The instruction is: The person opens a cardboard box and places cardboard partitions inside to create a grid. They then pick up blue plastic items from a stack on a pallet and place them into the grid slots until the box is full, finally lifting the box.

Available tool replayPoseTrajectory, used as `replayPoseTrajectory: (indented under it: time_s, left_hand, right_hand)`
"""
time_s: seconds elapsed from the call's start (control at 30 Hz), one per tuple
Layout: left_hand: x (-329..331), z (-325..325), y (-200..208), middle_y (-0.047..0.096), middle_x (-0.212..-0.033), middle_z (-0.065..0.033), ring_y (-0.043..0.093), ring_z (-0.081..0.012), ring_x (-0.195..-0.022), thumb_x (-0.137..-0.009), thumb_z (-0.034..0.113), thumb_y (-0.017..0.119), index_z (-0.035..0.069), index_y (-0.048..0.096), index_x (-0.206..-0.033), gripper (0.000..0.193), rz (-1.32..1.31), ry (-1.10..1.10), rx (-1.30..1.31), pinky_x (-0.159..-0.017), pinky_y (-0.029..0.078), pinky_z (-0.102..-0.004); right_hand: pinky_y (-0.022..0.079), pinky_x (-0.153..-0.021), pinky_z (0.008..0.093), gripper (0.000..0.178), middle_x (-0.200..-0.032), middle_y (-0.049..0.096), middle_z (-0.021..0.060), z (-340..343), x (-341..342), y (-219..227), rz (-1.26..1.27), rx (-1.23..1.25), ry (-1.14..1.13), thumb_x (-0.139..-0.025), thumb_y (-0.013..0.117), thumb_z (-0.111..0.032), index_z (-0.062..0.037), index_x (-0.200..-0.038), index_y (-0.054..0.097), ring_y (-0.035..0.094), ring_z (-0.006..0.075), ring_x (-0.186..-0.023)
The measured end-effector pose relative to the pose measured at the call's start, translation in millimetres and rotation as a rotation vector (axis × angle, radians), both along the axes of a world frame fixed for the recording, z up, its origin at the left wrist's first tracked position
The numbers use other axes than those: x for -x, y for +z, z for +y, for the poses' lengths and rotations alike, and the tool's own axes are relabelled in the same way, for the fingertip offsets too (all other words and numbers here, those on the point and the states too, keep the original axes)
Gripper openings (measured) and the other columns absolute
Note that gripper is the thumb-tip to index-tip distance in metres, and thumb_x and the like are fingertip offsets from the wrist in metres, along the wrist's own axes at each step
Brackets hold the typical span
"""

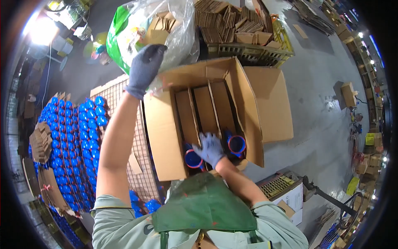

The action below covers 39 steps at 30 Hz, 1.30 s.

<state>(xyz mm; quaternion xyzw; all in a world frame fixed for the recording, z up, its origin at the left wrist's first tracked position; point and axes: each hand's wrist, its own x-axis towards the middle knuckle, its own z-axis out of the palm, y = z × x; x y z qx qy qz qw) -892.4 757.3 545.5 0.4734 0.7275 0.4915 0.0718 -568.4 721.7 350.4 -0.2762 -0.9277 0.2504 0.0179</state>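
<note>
An open cardboard box (161, 137) stands in front of me, split lengthwise by cardboard dividers (194, 108). Two blue cups with red rims sit at its near end: one cup (193, 159) in the left compartment, another cup (236, 145) in the right. Between them my right hand (210, 150), in a grey glove, reaches into the middle compartment with its fingers spread; what lies under the palm is hidden. Beyond the box's far left corner, my gloved left hand (145, 68) is raised beside a clear plastic bag (180, 45). Its fingers are bent together, and their grip is hidden.
Many blue rounded pieces (66, 145) lie in rows at the left beside a wire-mesh surface (141, 182). A yellow crate (248, 52) full of folded cardboard stands behind the box. At the right are an open box flap (271, 103) and a pallet-jack handle (331, 199).
</note>
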Motion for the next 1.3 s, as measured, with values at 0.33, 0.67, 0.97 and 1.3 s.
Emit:
replayPoseTrajectory:
  time_s: [0.33,0.67,0.97,1.3]
  left_hand:
    - [241,129,-88,0.060,-0.133,-0.0245,0.059,-0.0392,-0.122,-0.075,0.048,0.080,-0.001,0.041,-0.147,0.095,0.092,0.112,0.191,-0.104,0.046,-0.0414]
    - [240,197,-124,0.062,-0.130,-0.0156,0.060,-0.0258,-0.115,-0.076,0.053,0.075,0.011,0.044,-0.147,0.089,-0.087,-0.086,0.600,-0.090,0.048,-0.0377]
    - [261,82,-79,0.064,-0.127,-0.0152,0.061,-0.0230,-0.117,-0.087,0.015,0.069,0.000,0.046,-0.144,0.064,-0.014,-0.159,0.106,-0.101,0.046,-0.0325]
    - [71,-72,62,0.065,-0.124,-0.0085,0.060,-0.0133,-0.110,-0.090,0.010,0.071,-0.001,0.051,-0.139,0.053,-0.020,0.095,-0.193,-0.095,0.047,-0.0280]
  right_hand:
    - [0.050,-0.084,0.0452,0.038,-0.105,0.064,0.0134,-8,5,2,0.050,-0.012,-0.128,-0.090,0.063,-0.039,-0.0090,-0.114,0.065,0.060,0.0337,-0.096]
    - [0.051,-0.082,0.0435,0.031,-0.098,0.068,0.0135,4,13,35,0.613,0.599,-0.619,-0.086,0.069,-0.028,-0.0103,-0.111,0.068,0.063,0.0322,-0.087]
    - [0.045,-0.060,0.0379,0.013,-0.069,0.058,0.0094,27,61,257,1.059,0.683,-0.060,-0.075,0.070,-0.010,-0.0065,-0.071,0.059,0.056,0.0283,-0.066]
    - [0.057,-0.074,0.0420,0.018,-0.086,0.067,0.0164,3,-39,348,0.863,0.988,0.137,-0.087,0.069,-0.019,-0.0016,-0.083,0.067,0.068,0.0287,-0.080]
